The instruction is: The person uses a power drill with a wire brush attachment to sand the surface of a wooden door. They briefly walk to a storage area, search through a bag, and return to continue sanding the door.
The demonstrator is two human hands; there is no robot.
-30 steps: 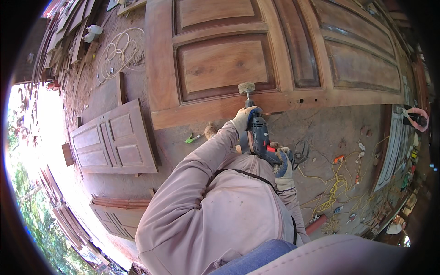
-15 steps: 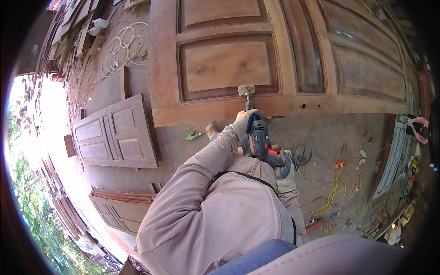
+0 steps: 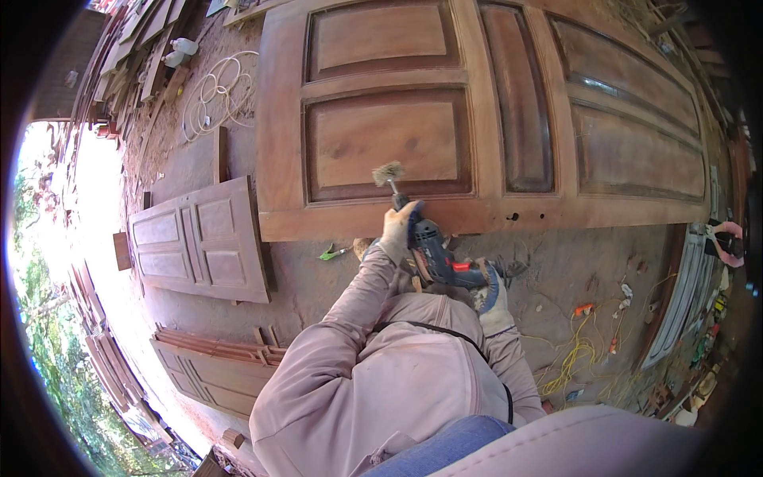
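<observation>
Both my hands are gloved and hold a dark power drill (image 3: 437,258) with a red switch. My left hand (image 3: 397,225) is wrapped round its front, just behind the chuck. At its rear handle, my right hand (image 3: 493,296) is closed round the grip. A round bristle brush (image 3: 388,172) on a metal shaft points up and left from the drill. It is over the lower edge of a recessed panel in a large brown wooden door (image 3: 366,221); I cannot tell whether the bristles touch the wood. The door lies in front of me, with two holes near its close edge.
A smaller panelled door (image 3: 199,238) lies to the left, more stacked panels (image 3: 211,374) below it. A green-handled brush (image 3: 332,253) is on the ground. Yellow cord (image 3: 574,358) tangles at the right. A pale hose (image 3: 214,95) coils at the far left, near piled boards (image 3: 151,48).
The drill has swung so its brush points further left, and the brush now lies further left along the panel's edge. Both hands still hold the drill. The whole view has shifted slightly.
</observation>
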